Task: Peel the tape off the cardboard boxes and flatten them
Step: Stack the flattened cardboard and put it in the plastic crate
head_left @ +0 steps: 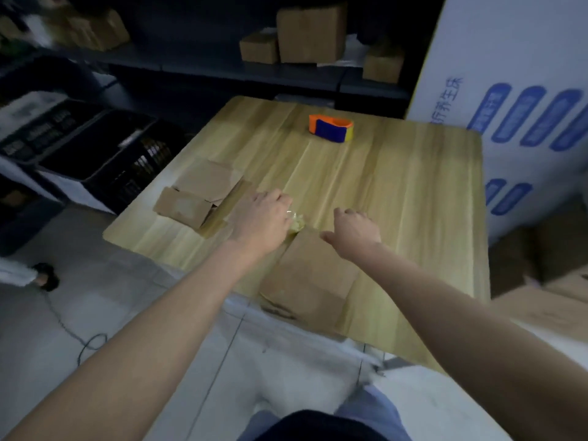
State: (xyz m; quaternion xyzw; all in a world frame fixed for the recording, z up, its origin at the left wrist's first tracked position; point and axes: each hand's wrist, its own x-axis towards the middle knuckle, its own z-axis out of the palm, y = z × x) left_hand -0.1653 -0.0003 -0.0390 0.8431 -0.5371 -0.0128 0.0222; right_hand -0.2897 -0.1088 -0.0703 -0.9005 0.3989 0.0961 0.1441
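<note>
Two hands, left hand (261,221) and right hand (354,232), one wooden table (397,186), one crumpled tape wad (296,223), one orange-blue tape dispenser (331,128), at least two overlapping flat boxes (203,183) at left, one flat box (311,275) at near edge, three shelf boxes (310,33) clear, others blurred, two black crates (95,148), one white carton (509,58)

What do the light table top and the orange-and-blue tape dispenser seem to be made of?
Light table top: wood or wood-look laminate, smooth, by its long grain stripes. Orange-and-blue tape dispenser: probably plastic, by its bright solid colours.

The wooden table (413,192) carries flattened boxes (197,194) at left, a flat box (311,281) nearest, a tape dispenser (331,128) farthest.
</note>
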